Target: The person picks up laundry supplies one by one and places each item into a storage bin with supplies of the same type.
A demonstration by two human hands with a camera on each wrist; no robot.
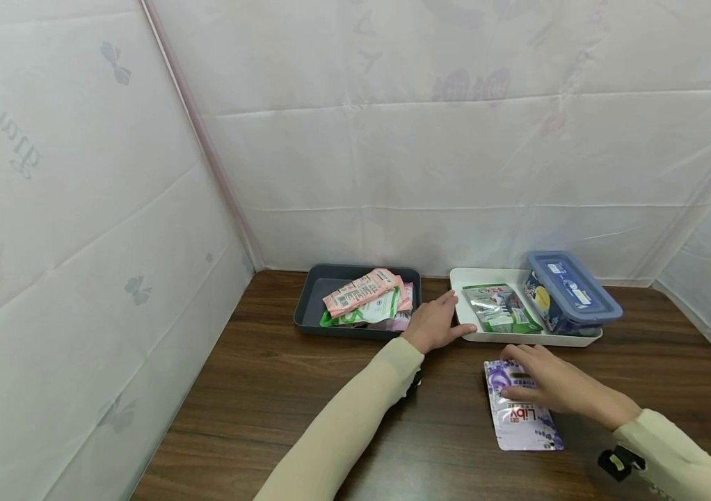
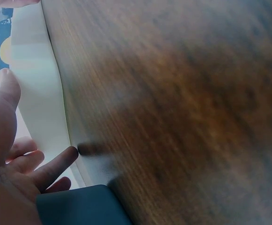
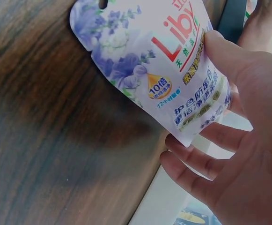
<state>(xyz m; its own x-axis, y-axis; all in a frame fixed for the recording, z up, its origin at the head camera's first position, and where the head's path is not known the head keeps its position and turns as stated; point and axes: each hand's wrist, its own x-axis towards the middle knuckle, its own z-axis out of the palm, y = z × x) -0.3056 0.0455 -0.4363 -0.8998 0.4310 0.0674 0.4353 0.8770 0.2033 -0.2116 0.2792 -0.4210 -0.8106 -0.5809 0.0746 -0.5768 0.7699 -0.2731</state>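
Observation:
A white and purple Liby detergent pouch [image 1: 527,428] lies at a slant over the brown table, its lettering upside down in the head view. My right hand [image 1: 558,383] grips its far end, thumb on the printed face and fingers around the edge, as the right wrist view also shows with the pouch [image 3: 140,61]. Between the two trays reaches my left hand [image 1: 433,323], fingers extended and thumb apart. Its thumb is over the near left corner of the white tray [image 1: 474,337]; whether it touches the rim I cannot tell.
The dark grey tray [image 1: 305,306] at the left holds pink packets [image 1: 362,289] and a green and white packet [image 1: 374,309]. In the white tray lie a green packet [image 1: 499,308] and a blue-lidded box [image 1: 574,285]. White sheeting [image 1: 393,160] encloses the table's back and sides.

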